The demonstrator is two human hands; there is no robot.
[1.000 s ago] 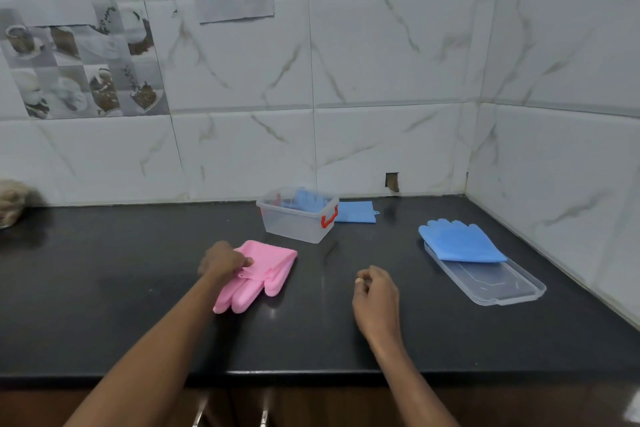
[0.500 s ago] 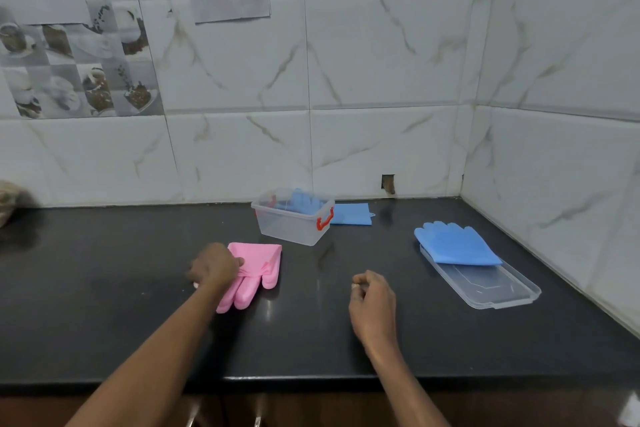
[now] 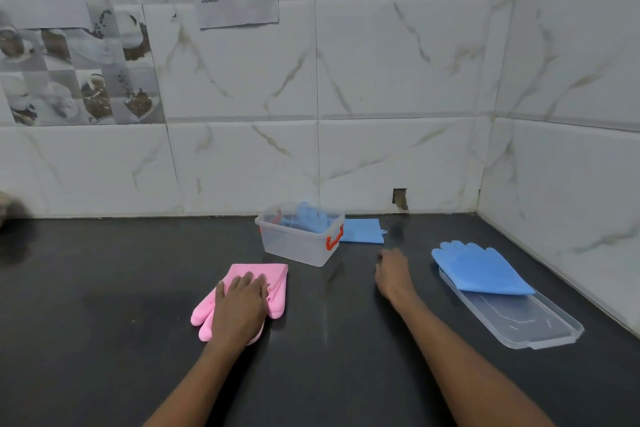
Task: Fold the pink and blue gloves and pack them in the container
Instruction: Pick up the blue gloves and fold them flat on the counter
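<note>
- Press the left grip [image 3: 240, 305] — fingers straight, flat — firmly across the folded pink glove [image 3: 265, 270].
- Bring the idle right grip [image 3: 393, 276], loosely curled, empty, to steady it.

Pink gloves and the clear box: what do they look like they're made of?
Pink gloves: probably silicone or rubber, with a matte finish; the thick fingers keep their shape. Container: clear, slightly glossy hard plastic with see-through walls and a red handle.

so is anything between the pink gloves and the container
Nothing visible: only bare counter lies between the pink gloves under the left hand and the open container just beyond; its lid lies off to the right.
</note>
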